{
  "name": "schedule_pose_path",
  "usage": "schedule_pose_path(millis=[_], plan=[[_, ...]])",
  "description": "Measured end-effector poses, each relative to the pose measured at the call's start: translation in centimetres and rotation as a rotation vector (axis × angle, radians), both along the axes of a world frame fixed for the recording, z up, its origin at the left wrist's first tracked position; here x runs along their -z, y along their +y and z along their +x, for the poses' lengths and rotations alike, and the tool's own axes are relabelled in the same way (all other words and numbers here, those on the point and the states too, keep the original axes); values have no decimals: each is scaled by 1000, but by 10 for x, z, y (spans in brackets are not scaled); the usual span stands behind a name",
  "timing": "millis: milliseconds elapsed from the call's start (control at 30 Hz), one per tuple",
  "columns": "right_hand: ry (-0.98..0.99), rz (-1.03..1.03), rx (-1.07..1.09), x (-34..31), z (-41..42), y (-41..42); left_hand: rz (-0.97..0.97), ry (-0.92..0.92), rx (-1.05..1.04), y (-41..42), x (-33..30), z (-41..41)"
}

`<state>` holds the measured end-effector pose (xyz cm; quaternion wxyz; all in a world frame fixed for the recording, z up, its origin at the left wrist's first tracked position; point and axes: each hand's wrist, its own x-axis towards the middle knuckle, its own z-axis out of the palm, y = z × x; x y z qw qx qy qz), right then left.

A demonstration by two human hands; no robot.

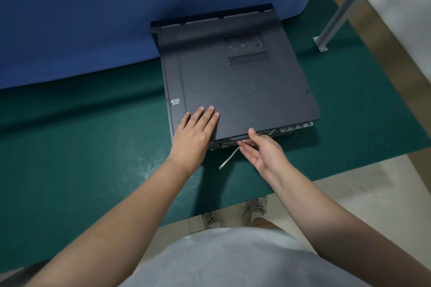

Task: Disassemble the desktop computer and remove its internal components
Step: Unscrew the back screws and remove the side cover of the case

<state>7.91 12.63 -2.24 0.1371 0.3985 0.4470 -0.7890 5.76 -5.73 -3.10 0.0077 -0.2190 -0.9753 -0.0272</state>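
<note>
With the case (235,77) at twelve o'clock on the mat (81,147), my left hand (194,133) flat on its panel (245,95) and right hand (263,151) pinching the near edge, it could jam if I lift unevenly.

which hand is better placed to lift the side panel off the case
Right hand, probably: its thumb sits on the side panel at the near edge, fingers beneath. The left hand lies flat on top.
</note>
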Motion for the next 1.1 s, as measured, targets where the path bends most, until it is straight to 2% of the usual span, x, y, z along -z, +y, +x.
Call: schedule_pose_path(millis=[100,167,267,333,367,433,467,533,600,667,767,933,1000,1100], plan=[[13,32,-34,-9,1,2,27,-92,22,-6,-7,-7],[31,46,-55,-17,2,3,184,-166,-18,-9,-22,-8],[102,76,-90,-35,-1,5,603,-205,-310,-17,-51,-21],[165,125,-127,-53,-5,8,787,-234,-538,-28,-68,-40],[195,147,-145,-63,-9,9,880,-307,-664,-34,-77,-50],[249,182,-178,-82,-16,11,1160,-600,-909,-43,-96,-67],[270,198,-194,-91,-20,12,1309,-778,-954,-45,-102,-73],[294,243,-229,-107,-29,14,1468,-955,-977,-44,-114,-82],[307,280,-258,-120,-38,17,1538,-980,-999,-40,-124,-89],[316,274,-317,-133,-46,24,1528,-967,-1010,-37,-133,-94],[252,169,-405,-147,-56,48,1539,-1004,-1005,-39,-140,-101],[106,-17,-81,-156,-79,121,1521,-1029,-1010,-42,-140,-103],[53,63,-99,-159,-96,140,1507,-1014,-1010,-40,-136,-100],[-104,401,-453,-159,-120,142,1473,-920,-994,-38,-123,-92]])
